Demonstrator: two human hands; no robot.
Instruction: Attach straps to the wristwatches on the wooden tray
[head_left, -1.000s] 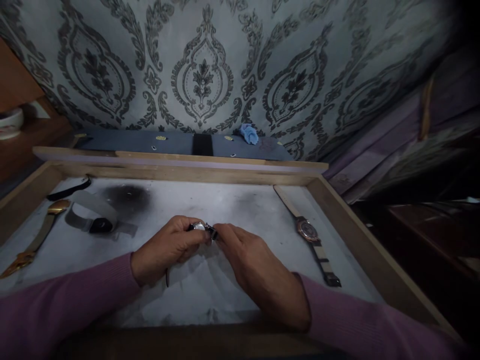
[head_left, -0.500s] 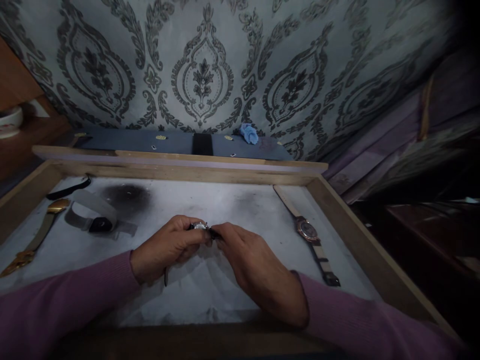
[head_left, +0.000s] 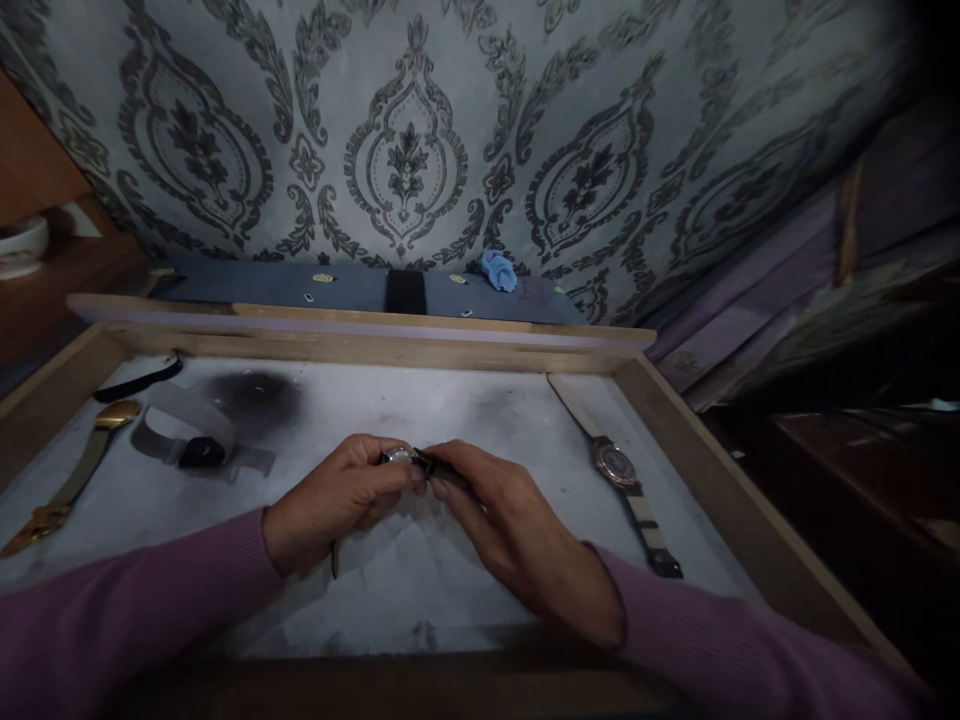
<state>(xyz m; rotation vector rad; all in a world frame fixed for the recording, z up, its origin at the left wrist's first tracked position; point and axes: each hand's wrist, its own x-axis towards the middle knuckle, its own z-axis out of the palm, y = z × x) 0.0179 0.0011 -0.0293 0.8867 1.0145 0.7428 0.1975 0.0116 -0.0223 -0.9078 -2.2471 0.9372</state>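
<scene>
Near the middle of the tray, my left hand (head_left: pixel 349 487) pinches a small silver watch (head_left: pixel 399 455) by its case, and a dark strap end hangs below that hand. My right hand (head_left: pixel 510 520) is closed on the watch's dark strap (head_left: pixel 442 468), just right of the case. On the right lies a watch with a rose-toned case (head_left: pixel 615 463) and its strap stretched out. To the left are a watch with a dark square face (head_left: pixel 201 453), a gold watch (head_left: pixel 116 414) and a black band (head_left: pixel 139 380).
The wooden tray (head_left: pixel 697 460) has raised edges around a whitish, stained bottom. Behind it a crumpled blue cloth (head_left: pixel 498 271) rests on a blue-grey surface against the patterned wall. A white bowl (head_left: pixel 24 246) stands at the far left.
The fingers of my right hand have shifted slightly, and more of the dark strap shows between them. My left hand holds the watch in nearly the same place.
</scene>
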